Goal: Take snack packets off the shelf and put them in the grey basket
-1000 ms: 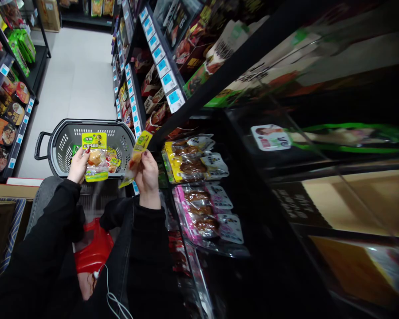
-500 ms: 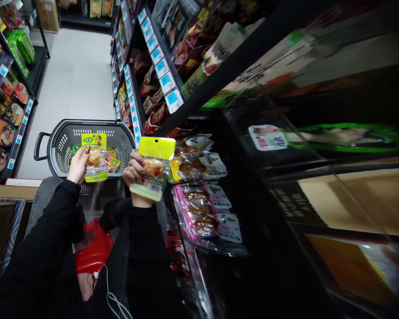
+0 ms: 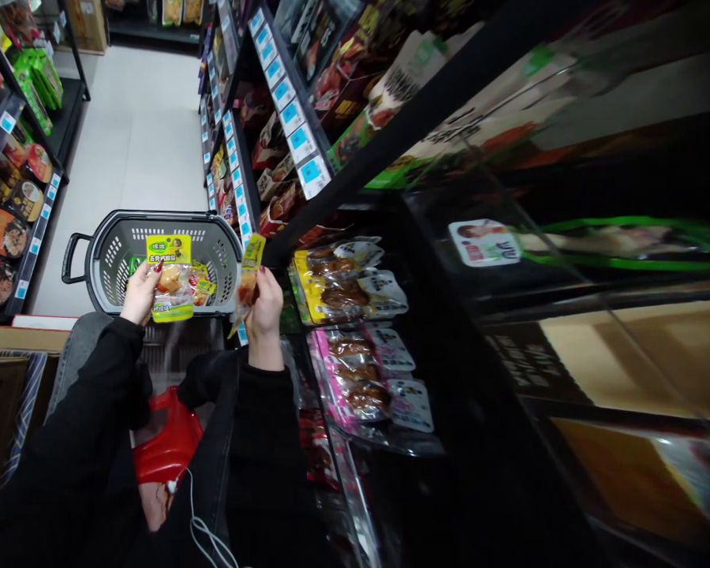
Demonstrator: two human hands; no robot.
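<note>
My left hand [image 3: 137, 293] grips a yellow-topped snack packet [image 3: 170, 280] by its left edge, holding it face up over the grey shopping basket [image 3: 222, 244]. My right hand [image 3: 266, 304] is closed on a second yellow-topped packet [image 3: 247, 280], which is turned edge-on toward me, just right of the basket's rim. Both sleeves are black. More packets of the same kind lie inside the basket, behind the left packet.
To the right, a dark shelf holds yellow packets [image 3: 343, 284] and pink packets [image 3: 360, 379] of meat snacks. Price-tagged shelves [image 3: 296, 134] run up the aisle. A red stool [image 3: 166, 442] sits below me and a white cable [image 3: 204, 532] hangs down. The floor [image 3: 142, 134] lies beyond.
Half a second ago my right hand showed its packet's back flat to me; it has since turned the packet edge-on again, as it was a second ago. The left hand has stayed put.
</note>
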